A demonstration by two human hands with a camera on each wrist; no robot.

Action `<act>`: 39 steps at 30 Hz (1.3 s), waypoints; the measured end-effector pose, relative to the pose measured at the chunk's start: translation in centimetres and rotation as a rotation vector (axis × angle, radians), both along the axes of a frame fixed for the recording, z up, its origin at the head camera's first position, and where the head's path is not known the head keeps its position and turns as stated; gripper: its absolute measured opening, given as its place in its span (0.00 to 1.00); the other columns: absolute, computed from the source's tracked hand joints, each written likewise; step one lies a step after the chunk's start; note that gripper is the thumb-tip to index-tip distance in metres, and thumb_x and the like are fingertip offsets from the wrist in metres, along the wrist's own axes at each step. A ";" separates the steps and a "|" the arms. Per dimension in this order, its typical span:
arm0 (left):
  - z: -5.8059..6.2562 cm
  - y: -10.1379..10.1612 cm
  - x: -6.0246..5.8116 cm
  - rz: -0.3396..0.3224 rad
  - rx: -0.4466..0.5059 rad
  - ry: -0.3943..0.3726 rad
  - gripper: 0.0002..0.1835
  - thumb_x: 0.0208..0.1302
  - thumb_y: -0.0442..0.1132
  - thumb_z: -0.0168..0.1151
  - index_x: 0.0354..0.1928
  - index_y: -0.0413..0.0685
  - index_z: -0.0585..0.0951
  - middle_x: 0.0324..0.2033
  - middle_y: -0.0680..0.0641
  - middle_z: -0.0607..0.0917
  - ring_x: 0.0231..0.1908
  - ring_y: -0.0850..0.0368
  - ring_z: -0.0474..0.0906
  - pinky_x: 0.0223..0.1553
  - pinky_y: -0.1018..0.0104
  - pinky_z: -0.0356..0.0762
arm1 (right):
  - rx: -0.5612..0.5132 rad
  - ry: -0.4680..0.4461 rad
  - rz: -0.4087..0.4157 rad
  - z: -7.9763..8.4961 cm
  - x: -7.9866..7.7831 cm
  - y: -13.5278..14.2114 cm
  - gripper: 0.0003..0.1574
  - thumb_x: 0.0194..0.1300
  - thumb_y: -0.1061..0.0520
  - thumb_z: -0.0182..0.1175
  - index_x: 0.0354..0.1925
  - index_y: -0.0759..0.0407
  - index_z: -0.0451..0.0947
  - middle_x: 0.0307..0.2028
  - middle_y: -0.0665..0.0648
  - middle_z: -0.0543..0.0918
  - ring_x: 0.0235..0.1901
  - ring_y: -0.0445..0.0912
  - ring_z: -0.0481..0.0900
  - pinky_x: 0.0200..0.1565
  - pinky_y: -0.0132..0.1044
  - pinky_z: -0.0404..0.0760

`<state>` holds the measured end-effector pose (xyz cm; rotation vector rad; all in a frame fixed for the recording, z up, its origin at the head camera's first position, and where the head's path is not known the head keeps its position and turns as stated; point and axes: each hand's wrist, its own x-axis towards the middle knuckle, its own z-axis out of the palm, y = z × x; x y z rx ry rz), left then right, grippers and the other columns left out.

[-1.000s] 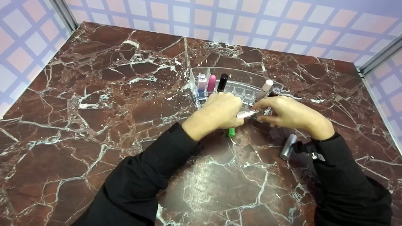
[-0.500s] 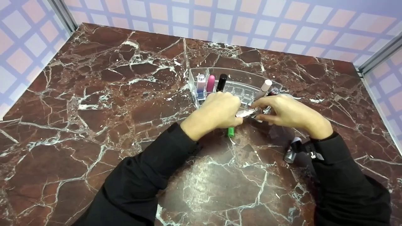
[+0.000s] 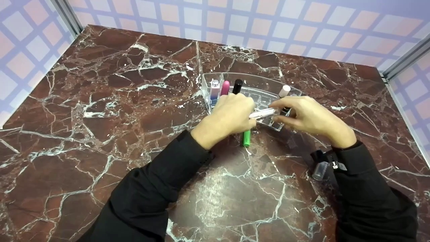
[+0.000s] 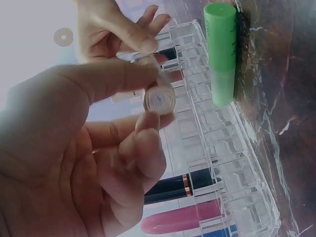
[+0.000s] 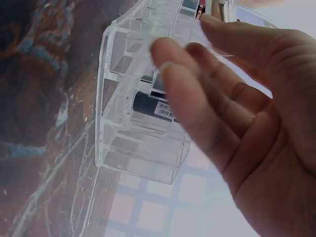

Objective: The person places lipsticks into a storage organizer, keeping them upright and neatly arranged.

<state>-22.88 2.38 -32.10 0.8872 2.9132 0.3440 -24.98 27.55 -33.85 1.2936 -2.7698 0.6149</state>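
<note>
My left hand (image 3: pixel 231 112) pinches a slim pale cosmetic tube (image 3: pixel 263 113) between thumb and fingers, over the front of a clear tiered lipstick organizer (image 3: pixel 260 99). In the left wrist view, the tube's round end (image 4: pixel 159 101) faces the camera and carries small print. The right hand (image 3: pixel 307 114) is at the tube's other end, thumb and forefinger parted on either side of it. Its fingers look loosely bent in the right wrist view. Below the left hand, a green tube (image 3: pixel 247 138) sits at the organizer's front.
The organizer holds a blue-and-clear tube (image 3: pixel 214 90), a pink tube (image 3: pixel 225 88), a black tube (image 3: pixel 237 86) and a white-capped tube (image 3: pixel 284 91). By the right cuff lies a greyish tube (image 3: pixel 320 170), partly covered. Patterned panels (image 3: pixel 235 20) border the marbled table (image 3: pixel 134 101).
Both hands have risen slightly, and more of the pale tube shows between them. The greyish tube has shifted toward me and to the right, beside the right cuff.
</note>
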 end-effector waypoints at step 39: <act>-1.6 2.5 -3.6 0.103 0.168 0.068 0.09 0.75 0.46 0.57 0.45 0.50 0.83 0.30 0.51 0.83 0.27 0.56 0.77 0.27 0.65 0.75 | -0.404 0.341 -0.143 1.0 -2.3 -1.6 0.20 0.56 0.60 0.76 0.48 0.60 0.86 0.43 0.58 0.88 0.41 0.50 0.74 0.50 0.36 0.64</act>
